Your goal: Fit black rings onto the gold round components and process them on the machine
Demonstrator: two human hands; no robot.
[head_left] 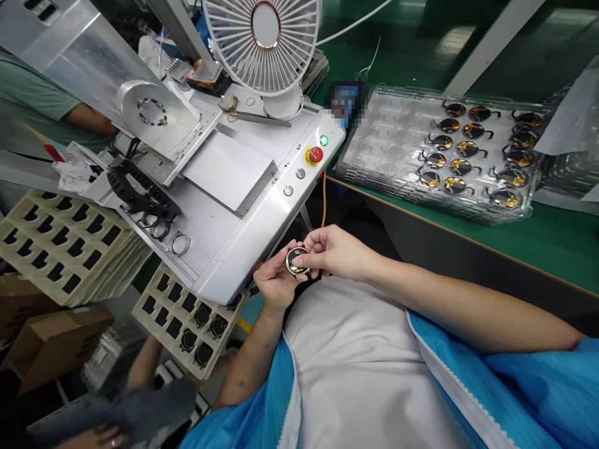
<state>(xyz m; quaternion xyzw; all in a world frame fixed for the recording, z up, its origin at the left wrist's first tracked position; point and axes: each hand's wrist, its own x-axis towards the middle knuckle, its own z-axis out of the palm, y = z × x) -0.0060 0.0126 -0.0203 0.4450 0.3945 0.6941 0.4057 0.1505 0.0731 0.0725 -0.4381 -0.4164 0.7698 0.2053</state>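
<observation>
Both my hands meet in front of my torso around a round watch case [291, 257] with a silver rim and a black-and-gold face. From below and the left, my left hand [276, 279] cradles it, fingers closed about its edge. My right hand [331, 254] is on its other side, with the thumb pressed onto the face and the other fingers curled at the rim. The underside of the case is hidden by my fingers. Just beyond my hands is the front edge of a white machine [255, 240].
A fan [266, 62] stands on the machine near a red emergency button [316, 154]. To the right, stacked clear trays [374, 134] hold round black-and-gold parts with tails. Cream trays [154, 299] sit at left, some pockets filled with round black pieces. Other people's arms [145, 362] show at left.
</observation>
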